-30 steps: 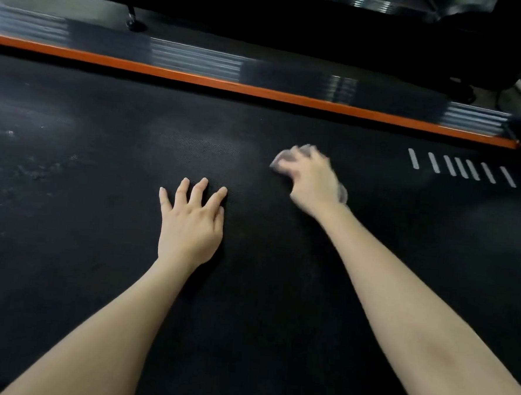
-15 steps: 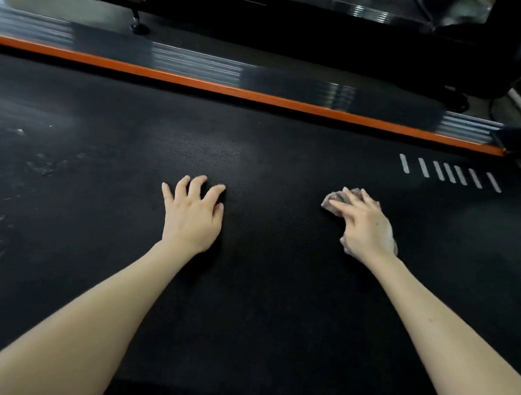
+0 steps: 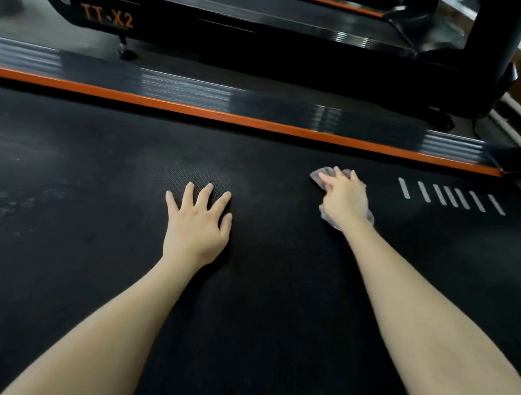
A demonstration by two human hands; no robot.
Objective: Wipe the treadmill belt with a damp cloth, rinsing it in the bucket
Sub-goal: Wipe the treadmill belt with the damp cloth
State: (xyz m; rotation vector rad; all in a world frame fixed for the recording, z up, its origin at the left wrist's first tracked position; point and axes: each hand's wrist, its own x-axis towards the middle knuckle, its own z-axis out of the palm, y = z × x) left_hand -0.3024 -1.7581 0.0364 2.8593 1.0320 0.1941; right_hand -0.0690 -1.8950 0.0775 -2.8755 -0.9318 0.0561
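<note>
Cloth (image 3: 319,174) mostly hidden under R hand (image 3: 346,201).

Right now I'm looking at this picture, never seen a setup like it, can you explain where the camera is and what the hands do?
It's one picture, from a camera worn on a person's head, looking down at their bare arms. The black surface is a treadmill belt, edged by an orange strip, with white stripes printed on it. The left hand rests flat, fingers spread. The right hand presses a pale cloth onto the belt. Behind stands another treadmill marked TT-X2. No bucket shows.
</note>
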